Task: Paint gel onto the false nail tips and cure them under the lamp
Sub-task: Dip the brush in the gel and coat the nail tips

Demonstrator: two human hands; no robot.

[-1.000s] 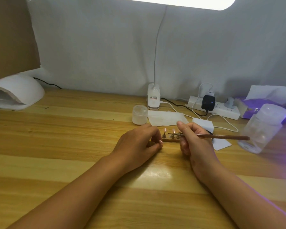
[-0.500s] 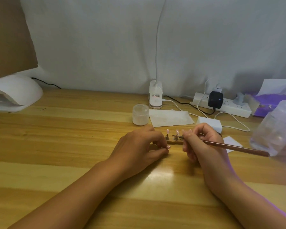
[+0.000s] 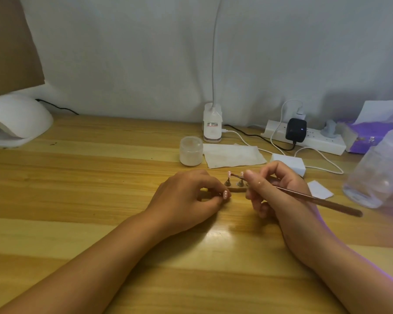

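A small brown holder bar (image 3: 237,190) lies on the wooden table (image 3: 89,191) with pink false nail tips (image 3: 229,173) standing on little cone stands. My left hand (image 3: 186,198) pinches the bar's left end. My right hand (image 3: 279,191) grips a thin brown gel brush (image 3: 322,201), its bristle end touching the leftmost visible tip. The other tips are partly hidden behind my right fingers. A white curing lamp (image 3: 16,120) sits at the far left edge.
A frosted gel jar (image 3: 190,151) and a white wipe (image 3: 233,155) lie just behind the holder. A desk lamp base (image 3: 212,125), power strip (image 3: 304,138) with cables, white box (image 3: 288,165), clear plastic bottle (image 3: 379,171) and purple packet (image 3: 368,134) stand to the right.
My right hand has tilted the brush so its bristle end now reaches the leftmost tip. The view has dipped and shifted slightly; my left hand keeps its pinch on the bar.
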